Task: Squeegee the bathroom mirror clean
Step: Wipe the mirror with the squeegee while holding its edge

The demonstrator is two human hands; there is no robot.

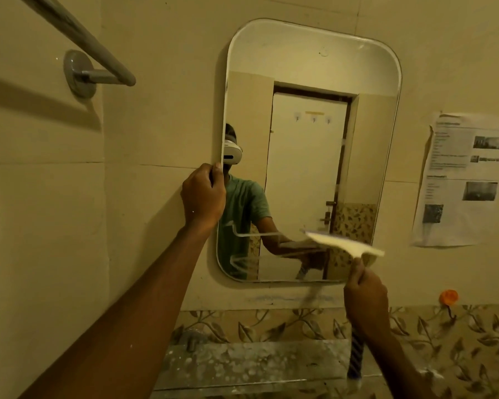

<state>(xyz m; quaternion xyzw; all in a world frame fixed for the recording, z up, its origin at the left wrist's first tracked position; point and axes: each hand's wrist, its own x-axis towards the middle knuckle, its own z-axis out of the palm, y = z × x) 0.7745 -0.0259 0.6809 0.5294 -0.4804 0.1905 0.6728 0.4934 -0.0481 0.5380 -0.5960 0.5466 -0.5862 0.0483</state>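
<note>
A rounded rectangular mirror (pixel 308 82) hangs on the beige tiled wall. My left hand (pixel 203 195) grips its left edge about halfway up. My right hand (pixel 365 302) holds the handle of a pale squeegee (pixel 344 243), whose blade lies slanted against the mirror's lower right corner. The squeegee's blue striped handle end (pixel 355 358) sticks out below my wrist. The blade is blurred. The mirror reflects a person in a green shirt and a white door.
A metal towel bar (pixel 78 36) juts from the wall at upper left. A printed paper sheet (pixel 463 180) is stuck to the wall right of the mirror. An orange hook (pixel 448 298) sits lower right. A dusty glass shelf (pixel 251 364) runs below the mirror.
</note>
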